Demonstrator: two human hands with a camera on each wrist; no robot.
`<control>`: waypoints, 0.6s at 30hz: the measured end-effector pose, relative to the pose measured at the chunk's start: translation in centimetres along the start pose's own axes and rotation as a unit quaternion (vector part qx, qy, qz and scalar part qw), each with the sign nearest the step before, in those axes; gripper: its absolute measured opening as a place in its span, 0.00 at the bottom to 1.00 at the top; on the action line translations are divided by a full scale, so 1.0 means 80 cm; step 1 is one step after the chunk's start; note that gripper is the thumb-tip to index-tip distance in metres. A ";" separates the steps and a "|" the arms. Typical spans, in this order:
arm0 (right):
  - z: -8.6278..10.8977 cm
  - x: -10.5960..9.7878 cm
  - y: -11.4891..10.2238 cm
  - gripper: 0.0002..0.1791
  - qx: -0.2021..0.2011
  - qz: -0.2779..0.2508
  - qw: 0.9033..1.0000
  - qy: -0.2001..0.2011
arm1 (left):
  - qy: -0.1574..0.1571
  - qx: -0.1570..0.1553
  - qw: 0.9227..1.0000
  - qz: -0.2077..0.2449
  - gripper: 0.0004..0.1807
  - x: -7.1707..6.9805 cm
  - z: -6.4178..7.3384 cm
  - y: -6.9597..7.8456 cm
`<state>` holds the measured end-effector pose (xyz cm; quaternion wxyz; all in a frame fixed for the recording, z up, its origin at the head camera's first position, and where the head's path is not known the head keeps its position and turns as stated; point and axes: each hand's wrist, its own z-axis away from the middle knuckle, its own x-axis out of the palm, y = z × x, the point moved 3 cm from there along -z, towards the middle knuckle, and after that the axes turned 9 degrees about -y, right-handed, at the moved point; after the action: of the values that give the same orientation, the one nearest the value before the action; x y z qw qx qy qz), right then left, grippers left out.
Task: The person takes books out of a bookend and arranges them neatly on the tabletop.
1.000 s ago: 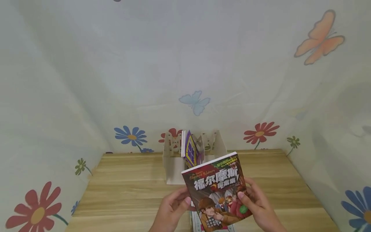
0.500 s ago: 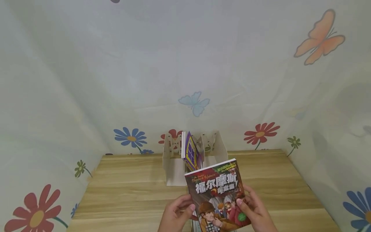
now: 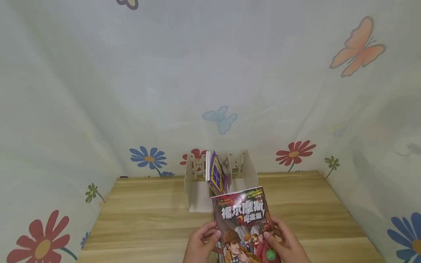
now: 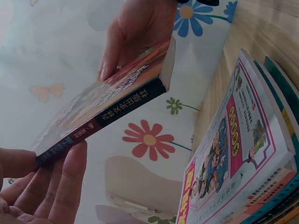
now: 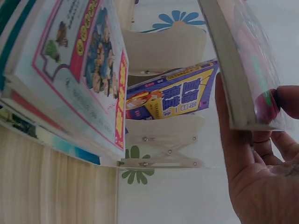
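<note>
A dark-covered paperback book with white title characters and a man in a brown cap is held up by both hands, front cover facing the head camera. My left hand pinches its left edge, thumb on the front. On the opposite edge my right hand grips it, thumb over the cover near a green round mark. The left wrist view shows the black spine with fingers behind it. Below the held book, a stack of books lies on the table, a pink-bordered white cover on top.
Behind the held book stands a white expandable book rack with metal-pinned lattice links. A purple and yellow book leans in it beside a white-edged one. The wooden table meets a curtain printed with flowers and butterflies.
The held book has come down slightly and turned to sit straighter, its top right corner lower than before. Both hands keep their grip and move with it.
</note>
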<state>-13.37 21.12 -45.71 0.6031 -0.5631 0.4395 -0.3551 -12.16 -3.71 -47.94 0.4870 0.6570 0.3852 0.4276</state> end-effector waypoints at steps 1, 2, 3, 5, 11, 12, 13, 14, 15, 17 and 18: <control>0.000 0.000 0.002 0.23 0.003 0.006 1.000 0.001 | 0.003 -0.006 1.000 -0.003 0.21 -0.001 0.000 -0.003; -0.001 -0.001 0.004 0.23 0.000 0.021 1.000 0.002 | 0.006 -0.013 1.000 -0.004 0.21 -0.002 -0.001 -0.006; -0.002 -0.002 0.005 0.23 -0.003 0.033 0.999 0.002 | 0.008 -0.017 1.000 -0.004 0.21 -0.002 -0.002 -0.008; -0.004 -0.003 0.009 0.23 0.006 0.047 0.999 0.002 | 0.015 -0.027 1.000 -0.005 0.21 -0.003 -0.004 -0.013; -0.007 -0.006 0.019 0.22 0.020 0.092 0.996 0.011 | 0.017 -0.029 0.999 -0.005 0.19 -0.008 -0.010 -0.028; -0.007 -0.006 0.021 0.22 0.015 0.099 0.995 0.014 | 0.016 -0.031 0.999 -0.003 0.19 -0.009 -0.011 -0.031; -0.007 -0.006 0.023 0.22 0.011 0.102 0.995 0.015 | 0.015 -0.031 0.999 -0.004 0.19 -0.009 -0.012 -0.034; -0.006 -0.006 0.026 0.22 0.005 0.107 0.994 0.017 | 0.016 -0.033 0.999 -0.002 0.19 -0.010 -0.012 -0.036; -0.006 -0.006 0.028 0.22 -0.001 0.112 0.994 0.018 | 0.017 -0.037 0.999 -0.001 0.19 -0.010 -0.012 -0.038; -0.006 -0.005 0.033 0.21 -0.017 0.120 0.992 0.023 | 0.022 -0.043 0.999 0.001 0.19 -0.011 -0.013 -0.043; -0.006 -0.005 0.035 0.22 -0.022 0.125 0.992 0.027 | 0.026 -0.047 0.999 0.003 0.19 -0.012 -0.013 -0.045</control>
<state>-14.12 21.65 -48.43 0.6180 -0.5073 0.5304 -0.2817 -13.75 -3.41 -51.47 0.5060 0.6231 0.3752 0.4635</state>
